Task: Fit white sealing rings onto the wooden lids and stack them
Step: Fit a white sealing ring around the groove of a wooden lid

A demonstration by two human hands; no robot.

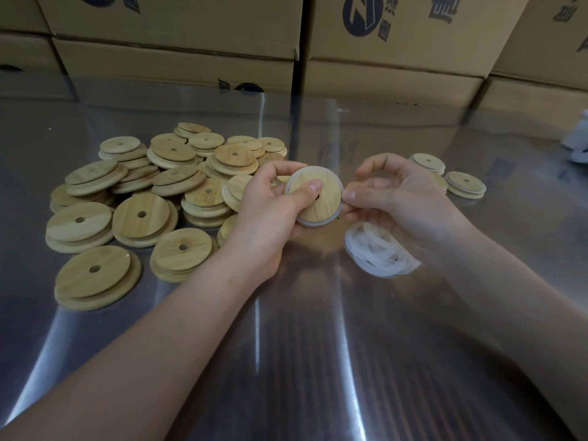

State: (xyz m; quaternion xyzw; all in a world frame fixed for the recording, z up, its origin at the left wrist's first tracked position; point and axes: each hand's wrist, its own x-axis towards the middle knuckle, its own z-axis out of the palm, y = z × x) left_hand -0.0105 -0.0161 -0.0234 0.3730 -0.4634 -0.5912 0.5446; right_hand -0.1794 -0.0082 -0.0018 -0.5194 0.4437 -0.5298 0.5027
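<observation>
My left hand point(270, 211) holds a round wooden lid point(324, 205) with a centre hole, thumb pressed on its face. A white sealing ring point(313, 223) runs around the lid's rim. My right hand point(397, 202) pinches the ring at the lid's right edge. A heap of loose white rings point(378, 249) lies on the table under my right hand. A large pile of bare wooden lids point(143, 198) spreads to the left. Two short stacks of lids with rings point(466, 185) stand to the right, behind my right hand.
The shiny metal table point(302, 345) reflects light. Stacked cardboard boxes point(397, 43) form a wall at the far edge. A white object point(577, 141) sits at the right edge of the view.
</observation>
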